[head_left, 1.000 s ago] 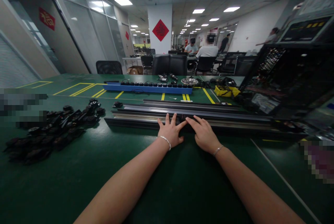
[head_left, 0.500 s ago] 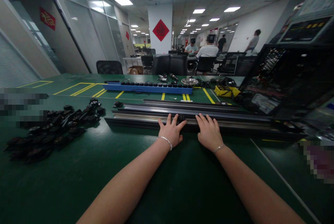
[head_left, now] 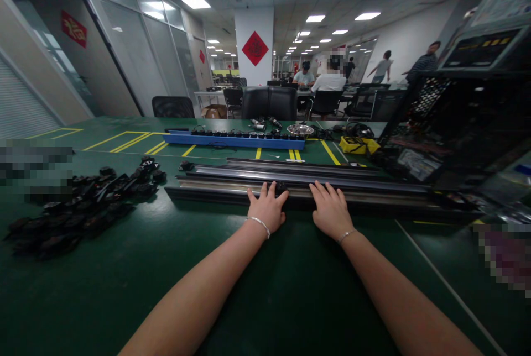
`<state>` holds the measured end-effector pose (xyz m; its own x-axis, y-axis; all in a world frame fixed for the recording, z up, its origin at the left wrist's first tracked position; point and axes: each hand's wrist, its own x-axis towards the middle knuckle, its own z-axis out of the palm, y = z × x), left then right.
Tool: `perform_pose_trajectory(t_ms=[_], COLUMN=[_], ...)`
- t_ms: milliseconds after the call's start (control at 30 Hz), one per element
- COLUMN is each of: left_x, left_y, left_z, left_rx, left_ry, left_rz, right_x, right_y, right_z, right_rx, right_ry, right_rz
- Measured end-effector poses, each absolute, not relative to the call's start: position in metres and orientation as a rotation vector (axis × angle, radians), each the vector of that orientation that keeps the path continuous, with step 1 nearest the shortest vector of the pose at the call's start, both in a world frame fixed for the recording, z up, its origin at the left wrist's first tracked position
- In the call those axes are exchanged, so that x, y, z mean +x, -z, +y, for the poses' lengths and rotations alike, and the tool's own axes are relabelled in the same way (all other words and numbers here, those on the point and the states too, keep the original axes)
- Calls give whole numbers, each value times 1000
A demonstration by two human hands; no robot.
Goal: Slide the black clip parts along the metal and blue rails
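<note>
A long black channel rail (head_left: 215, 193) with a shiny inner strip lies crosswise in front of me. My left hand (head_left: 267, 208) rests on its near side with fingers spread and bent over the edge. A small black part (head_left: 282, 186) sits in the channel by my left fingertips; whether they touch it I cannot tell. To the right, my right hand (head_left: 331, 209) lies on the same rail, fingers slightly apart and the palm toward the near edge. Behind it run further dark rails (head_left: 249, 171), with a small black block (head_left: 186, 166) at their left end.
Black parts (head_left: 103, 195) are heaped at left on the green table (head_left: 174, 284). Farther back stand a blue tray (head_left: 232, 141) holding several black pieces, a metal bowl (head_left: 301, 130) and a yellow item (head_left: 359, 145). A dark open case (head_left: 468, 118) rises at right. People sit and walk beyond.
My left hand has shifted slightly left along the rail, the small black part with it. My right hand keeps its place. In the background, walking people have moved.
</note>
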<state>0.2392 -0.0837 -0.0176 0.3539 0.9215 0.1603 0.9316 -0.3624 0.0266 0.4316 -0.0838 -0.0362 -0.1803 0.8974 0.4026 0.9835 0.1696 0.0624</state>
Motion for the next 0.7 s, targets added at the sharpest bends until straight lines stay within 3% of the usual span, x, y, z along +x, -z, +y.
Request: perform_pose_trajectory(t_ms=[700], left_x=[210], left_y=[13], left_z=[-83], left_rx=[-2433], left_ry=[153], left_rz=[-1743], right_x=[430], right_y=[32], right_z=[-84], right_rx=[-1924], right_ry=[402], right_rz=[-2206])
